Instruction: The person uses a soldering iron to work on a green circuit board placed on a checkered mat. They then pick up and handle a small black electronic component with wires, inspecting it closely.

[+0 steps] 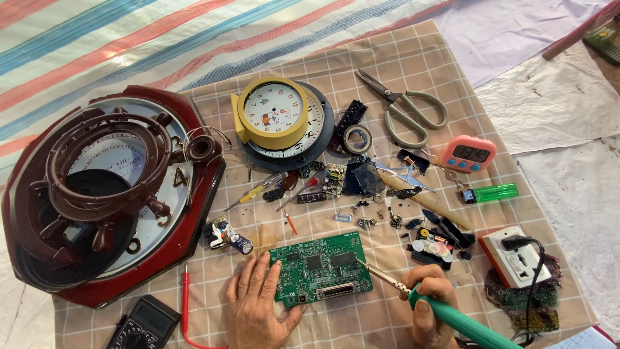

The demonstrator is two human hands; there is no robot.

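Note:
A green circuit board [321, 266] lies flat on the checked cloth [361, 84] near the front edge. My left hand [258, 304] rests palm down on the cloth, fingers pressing the board's left edge. My right hand [426, 304] grips a soldering iron [452, 315] with a green handle. Its metal tip [365, 266] touches the board's right edge.
A large dark red clock case [39, 258] sits at the left, with a yellow alarm clock [271, 113] behind the board. Scissors [403, 110], a pink timer [469, 154], a green lighter [491, 193], screwdrivers [258, 190] and several small parts are scattered. A multimeter [143, 323] lies front left, a power socket [516, 258] at right.

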